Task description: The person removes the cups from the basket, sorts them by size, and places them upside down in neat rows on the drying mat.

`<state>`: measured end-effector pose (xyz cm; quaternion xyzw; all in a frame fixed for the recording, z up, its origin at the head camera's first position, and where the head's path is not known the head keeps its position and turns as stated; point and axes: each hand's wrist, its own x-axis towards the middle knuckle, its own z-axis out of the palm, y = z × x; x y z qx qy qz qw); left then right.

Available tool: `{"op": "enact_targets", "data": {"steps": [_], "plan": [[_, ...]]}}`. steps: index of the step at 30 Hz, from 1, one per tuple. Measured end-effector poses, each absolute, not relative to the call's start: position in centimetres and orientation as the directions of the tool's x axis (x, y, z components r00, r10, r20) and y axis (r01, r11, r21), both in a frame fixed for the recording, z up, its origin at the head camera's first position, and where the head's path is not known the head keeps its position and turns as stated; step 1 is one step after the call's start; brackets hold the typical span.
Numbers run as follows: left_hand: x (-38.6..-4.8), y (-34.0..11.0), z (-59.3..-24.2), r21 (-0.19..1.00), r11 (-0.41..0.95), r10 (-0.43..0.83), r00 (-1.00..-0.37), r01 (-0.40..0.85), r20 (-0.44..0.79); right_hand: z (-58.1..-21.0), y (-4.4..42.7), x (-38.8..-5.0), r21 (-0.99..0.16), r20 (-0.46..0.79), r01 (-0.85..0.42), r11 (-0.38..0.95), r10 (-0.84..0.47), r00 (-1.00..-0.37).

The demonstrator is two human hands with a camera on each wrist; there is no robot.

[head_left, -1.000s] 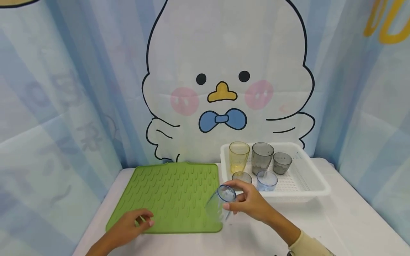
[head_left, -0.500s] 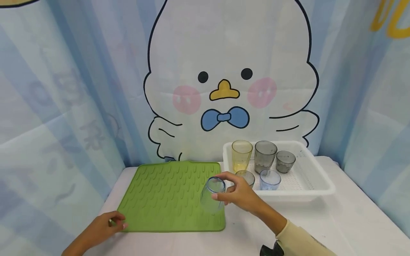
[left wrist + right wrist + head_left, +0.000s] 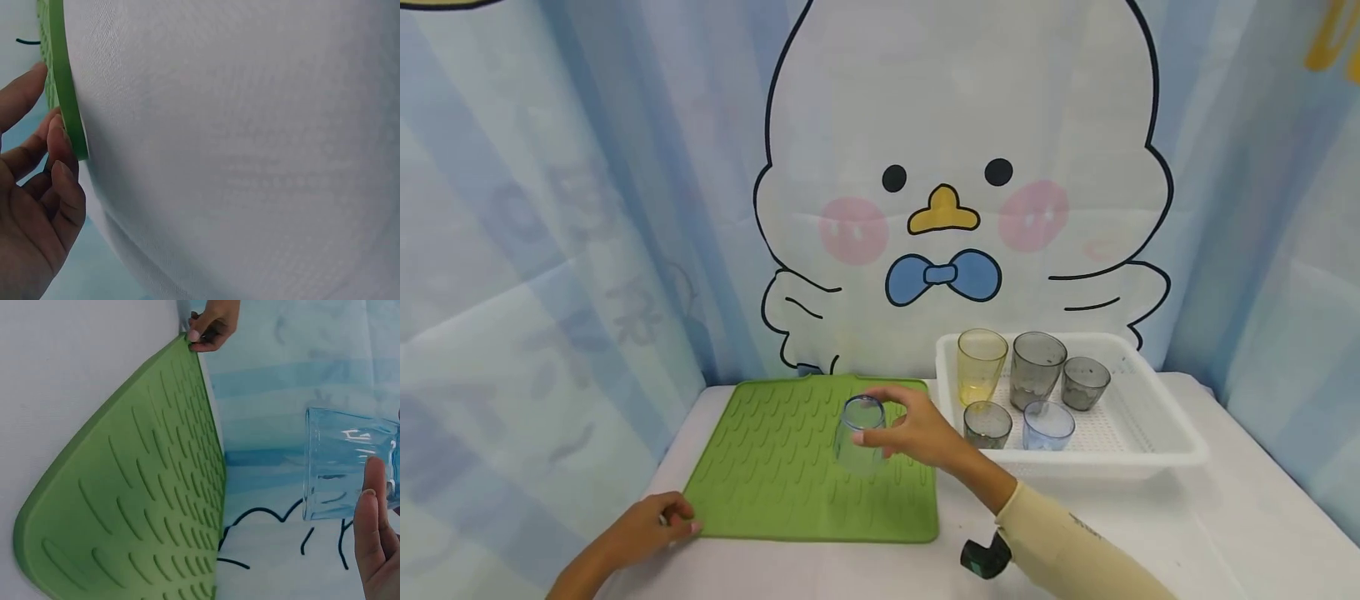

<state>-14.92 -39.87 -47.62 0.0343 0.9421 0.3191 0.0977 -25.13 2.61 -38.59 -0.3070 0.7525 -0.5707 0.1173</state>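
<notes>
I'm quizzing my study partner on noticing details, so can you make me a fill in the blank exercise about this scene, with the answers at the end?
1. The right hand holds a glass over a mat colored ____.
2. The left hand touches the mat's near ____ corner.
3. The white basket contains ____ glasses.
4. The tall glass at the basket's back left is tinted ____.

Missing words: green; left; five; yellow.
</notes>
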Motion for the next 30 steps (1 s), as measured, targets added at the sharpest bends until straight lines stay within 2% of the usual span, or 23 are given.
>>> {"op": "enact_targets", "data": {"steps": [15, 30], "plan": [[-14.9, -40.3, -48.1, 0.609, 0.793, 0.109, -0.990, 0.029, -0.094, -39.5, -3.7, -29.1, -0.919, 0.149, -0.336, 0.205, -0.608, -0.780], [-14.5, -39.7, -47.8, 0.626, 0.779, 0.086, -0.993, 0.020, -0.076, -42.1, -8.3, -33.1, -0.952, 0.087, -0.246, 0.181, -0.611, -0.787]]}}
